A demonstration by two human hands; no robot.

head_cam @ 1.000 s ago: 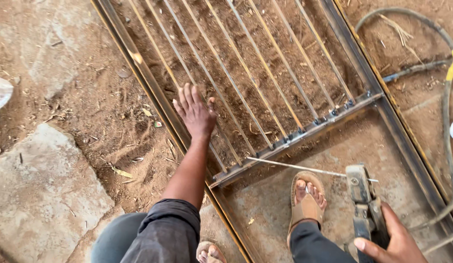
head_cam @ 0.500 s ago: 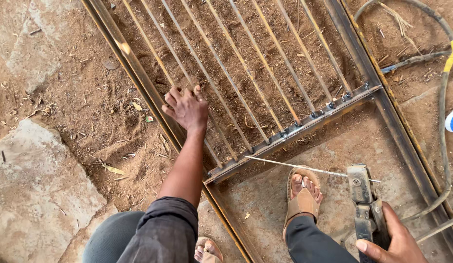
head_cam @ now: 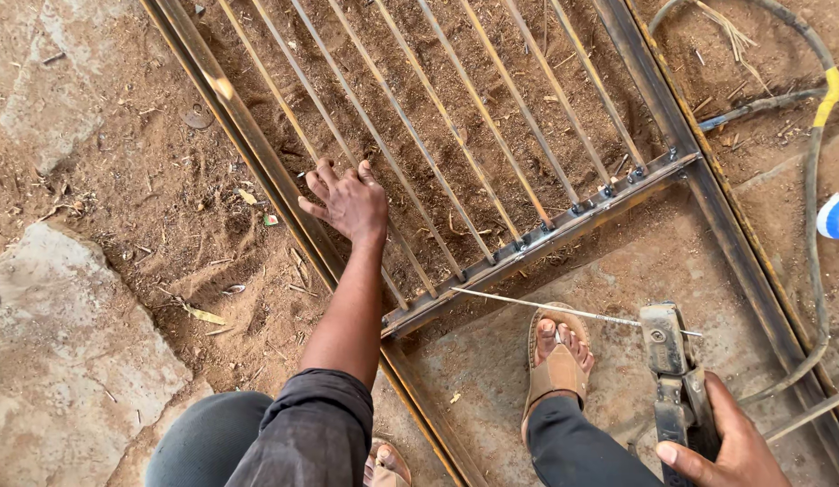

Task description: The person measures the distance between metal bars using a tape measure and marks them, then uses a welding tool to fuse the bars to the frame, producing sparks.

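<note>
**Left hand on the grille, right hand on the electrode holder**

We see one thing that may be a package: a small blue-and-white object cut off by the right edge, well above and to the right of our right hand; we cannot tell what kind it is. No container shows.

Our left hand reaches forward on a straight arm, palm down, fingers a little spread and bent, resting on the thin rusty bars of the flat steel grille frame that lies on the brown dirt ground. The fingertips touch the bars just beside the frame's long left rail; nothing is pinched.

Our right hand is low at the right, fingers wrapped tight around the handle of a dark metal welding electrode holder. Its clamp grips a thin grey welding rod that runs left from the grip, above the foot in a tan sandal, toward the frame's cross rail. A grey cable with a yellow band curves beyond the holder. A pale flat stone lies far left of the left hand.
</note>
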